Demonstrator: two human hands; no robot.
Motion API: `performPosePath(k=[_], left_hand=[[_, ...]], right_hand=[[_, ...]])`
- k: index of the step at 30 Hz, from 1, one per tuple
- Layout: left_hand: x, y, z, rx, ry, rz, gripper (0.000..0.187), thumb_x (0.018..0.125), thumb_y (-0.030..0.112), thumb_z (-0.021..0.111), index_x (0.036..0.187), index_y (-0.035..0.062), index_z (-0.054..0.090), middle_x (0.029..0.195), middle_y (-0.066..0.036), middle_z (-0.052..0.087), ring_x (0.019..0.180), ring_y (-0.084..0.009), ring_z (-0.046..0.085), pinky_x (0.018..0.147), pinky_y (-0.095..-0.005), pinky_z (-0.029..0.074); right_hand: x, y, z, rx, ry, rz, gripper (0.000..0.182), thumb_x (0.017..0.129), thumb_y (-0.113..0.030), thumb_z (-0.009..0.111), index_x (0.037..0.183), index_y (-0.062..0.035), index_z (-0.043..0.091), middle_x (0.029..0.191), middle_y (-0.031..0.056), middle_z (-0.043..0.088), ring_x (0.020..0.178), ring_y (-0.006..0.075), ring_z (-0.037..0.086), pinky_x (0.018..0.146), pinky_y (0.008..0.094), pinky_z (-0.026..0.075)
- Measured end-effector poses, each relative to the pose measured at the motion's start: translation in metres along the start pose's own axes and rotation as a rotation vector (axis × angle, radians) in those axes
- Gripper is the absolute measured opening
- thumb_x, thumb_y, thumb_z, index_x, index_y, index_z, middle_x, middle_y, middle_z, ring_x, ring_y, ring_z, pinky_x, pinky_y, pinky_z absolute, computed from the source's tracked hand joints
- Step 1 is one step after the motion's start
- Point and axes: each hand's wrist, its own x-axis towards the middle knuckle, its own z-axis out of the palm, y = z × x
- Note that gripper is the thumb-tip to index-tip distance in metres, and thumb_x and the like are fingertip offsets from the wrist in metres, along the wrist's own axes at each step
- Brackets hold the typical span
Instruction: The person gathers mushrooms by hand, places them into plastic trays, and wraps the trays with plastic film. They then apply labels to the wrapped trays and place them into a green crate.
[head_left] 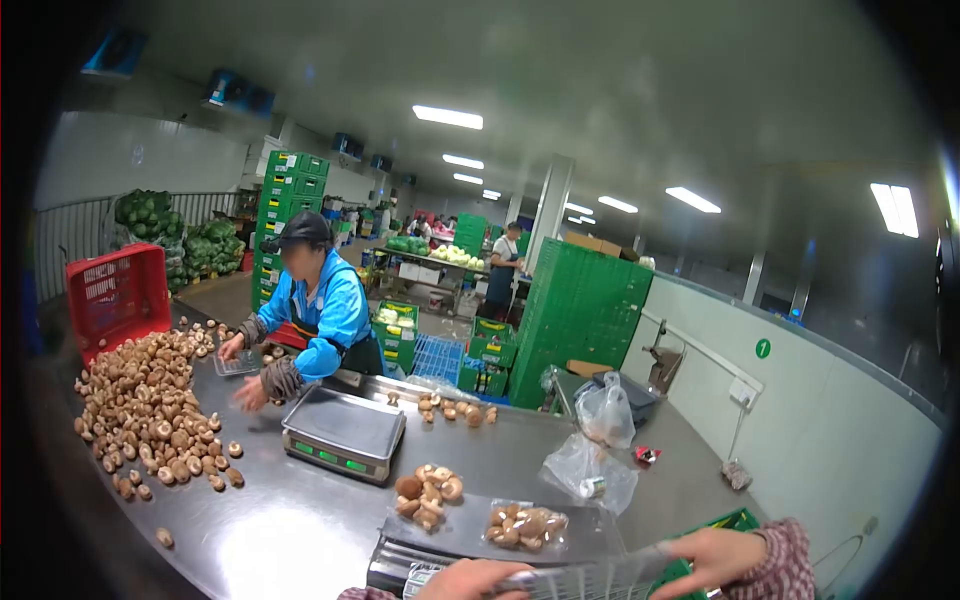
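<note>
At the bottom edge, my left hand [470, 580] and my right hand [715, 560] are closed on opposite ends of clear plastic film [595, 578], stretched between them. Its lower part is cut off by the frame. Just beyond lies a clear-wrapped pack of mushrooms [525, 525] on the wrapping machine's flat top [485, 512]. A small heap of loose mushrooms [428, 492] sits to its left. The machine's dark front [385, 565] shows beside my left hand. Behind my right hand is part of a green crate [738, 520].
Across the steel table [270, 545], a co-worker in blue [335, 305] reaches near a clear tray [236, 363]. A scale [345, 430] stands mid-table. A mushroom pile [160, 405] spreads before a tipped red crate [120, 300]. Plastic bags [590, 470] lie at right.
</note>
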Motion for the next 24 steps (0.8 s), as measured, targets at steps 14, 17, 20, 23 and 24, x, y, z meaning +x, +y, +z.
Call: performPosePath(k=[14,17,20,23,24], left_hand=[[-0.029,0.003,-0.042,-0.171,0.112,-0.222,0.043,0.085,0.008,0.060,0.126,0.0020,0.048,0.101,-0.011,0.062,0.091,-0.0135,0.058,0.080,-0.0272,0.046],[-0.034,-0.002,-0.046,-0.178,0.104,-0.231,0.035,0.086,0.009,0.060,0.119,0.0008,0.055,0.100,-0.009,0.063,0.086,-0.0105,0.058,0.074,-0.0240,0.047],[-0.039,-0.006,-0.047,-0.266,0.140,-0.267,0.033,0.085,0.007,0.060,0.118,0.0007,0.055,0.094,-0.004,0.062,0.077,-0.0062,0.055,0.068,-0.0202,0.045],[-0.042,-0.016,-0.052,-0.269,0.233,-0.364,0.037,0.083,0.008,0.062,0.119,0.0045,0.055,0.077,0.001,0.055,0.063,-0.0024,0.045,0.056,-0.0181,0.039],[-0.040,-0.020,-0.057,-0.281,0.264,-0.345,0.040,0.083,0.008,0.061,0.122,0.0055,0.053,0.074,0.004,0.050,0.060,-0.0015,0.039,0.053,-0.0172,0.035]], right_hand=[[0.102,-0.002,0.100,0.673,0.086,0.035,0.021,0.085,-0.016,0.063,0.098,-0.0001,0.062,0.084,0.0015,0.064,0.076,0.0063,0.056,0.068,0.0214,0.046],[0.104,-0.016,0.101,0.550,0.093,0.000,0.021,0.085,-0.016,0.062,0.099,0.0001,0.062,0.083,0.0026,0.065,0.076,0.0070,0.057,0.069,0.0219,0.046],[0.104,-0.031,0.103,0.528,0.081,0.019,0.022,0.086,-0.017,0.062,0.099,0.0004,0.061,0.084,0.0023,0.064,0.078,0.0061,0.056,0.071,0.0216,0.046],[0.104,-0.028,0.101,0.590,-0.035,0.072,0.026,0.084,-0.015,0.064,0.104,0.0015,0.058,0.089,0.0016,0.063,0.082,0.0054,0.055,0.073,0.0202,0.045],[0.101,-0.021,0.102,0.713,-0.104,0.111,0.028,0.083,-0.014,0.065,0.106,0.0019,0.057,0.091,0.0015,0.062,0.083,0.0055,0.054,0.074,0.0202,0.045]])
